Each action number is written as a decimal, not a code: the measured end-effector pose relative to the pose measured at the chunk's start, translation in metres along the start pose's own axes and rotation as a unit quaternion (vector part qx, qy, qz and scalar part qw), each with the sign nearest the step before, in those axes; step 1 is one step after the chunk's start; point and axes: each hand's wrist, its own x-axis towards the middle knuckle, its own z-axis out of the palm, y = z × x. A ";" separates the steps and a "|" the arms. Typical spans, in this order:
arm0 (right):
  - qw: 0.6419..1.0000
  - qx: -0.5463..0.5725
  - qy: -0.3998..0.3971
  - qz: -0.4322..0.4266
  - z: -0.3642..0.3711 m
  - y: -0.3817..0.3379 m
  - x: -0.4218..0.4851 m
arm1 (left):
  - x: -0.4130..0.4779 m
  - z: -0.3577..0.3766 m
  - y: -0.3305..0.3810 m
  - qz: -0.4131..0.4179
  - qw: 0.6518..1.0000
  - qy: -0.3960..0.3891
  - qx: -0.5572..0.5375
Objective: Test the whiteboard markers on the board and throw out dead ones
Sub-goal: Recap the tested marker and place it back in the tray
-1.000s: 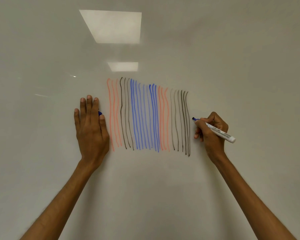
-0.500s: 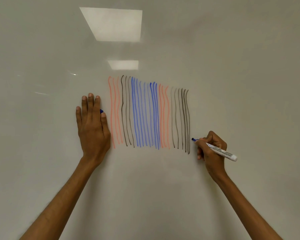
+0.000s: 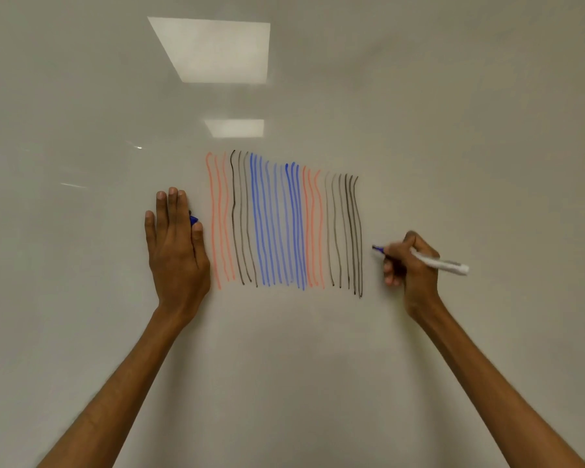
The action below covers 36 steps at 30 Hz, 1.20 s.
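Observation:
The whiteboard (image 3: 453, 130) fills the view and carries a block of vertical test strokes (image 3: 284, 224) in orange, black and blue. My right hand (image 3: 416, 268) grips a white marker (image 3: 443, 264) just right of the last black stroke. Its blue tip (image 3: 375, 247) is at the board, and no fresh blue line shows beside it. My left hand (image 3: 173, 251) lies flat against the board left of the orange strokes, fingers straight. A blue cap (image 3: 194, 220) peeks out between its thumb and index finger, pinched there.
Two ceiling lights reflect in the glossy board, a large reflection (image 3: 217, 50) above a small reflection (image 3: 235, 128). The board's edges, a tray and a bin are out of view.
My right hand drew the marker tip down beside the black strokes, then lifted it back up to mid height. No new mark appeared. My left hand stayed put.

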 end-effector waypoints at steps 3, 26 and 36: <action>0.999 -0.019 -0.010 -0.028 0.012 -0.027 0.031 | 0.000 0.000 0.000 0.001 1.000 -0.001 -0.001; 0.996 -0.069 -0.021 -0.060 0.017 -0.004 0.030 | -0.003 0.001 -0.002 0.012 1.000 0.016 -0.016; 0.994 -0.104 -0.013 -0.011 0.001 0.018 -0.004 | -0.009 -0.003 -0.001 -0.007 0.995 0.019 -0.093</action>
